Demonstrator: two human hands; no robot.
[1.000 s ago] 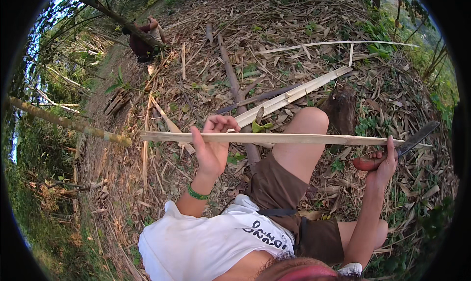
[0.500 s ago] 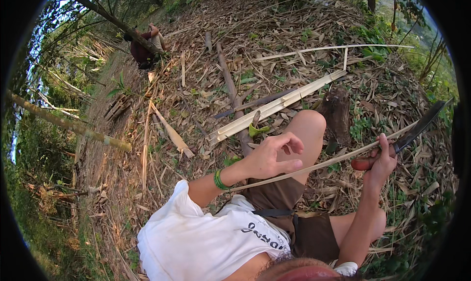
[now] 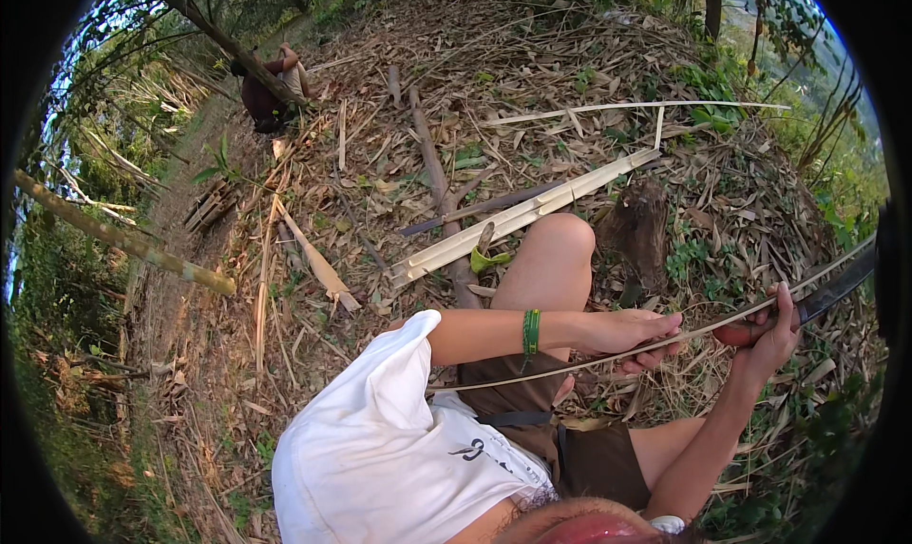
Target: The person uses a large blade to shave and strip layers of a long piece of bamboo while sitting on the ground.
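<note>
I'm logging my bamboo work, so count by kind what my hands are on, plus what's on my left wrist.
Thin pale split bamboo strip, under the left hand: 1
Long dark-bladed knife with reddish handle, in the right hand: 1
Green wristband: 1
Total: 3

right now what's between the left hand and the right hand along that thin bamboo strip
In the head view, only a short bare stretch of the bamboo strip spans between the left hand and right hand, over leaf litter.

thin pale bamboo strip (image 3: 570,365) — long, slightly bowed, slanting up rightward; dark-bladed knife (image 3: 825,297) with reddish handle beside it.
</note>
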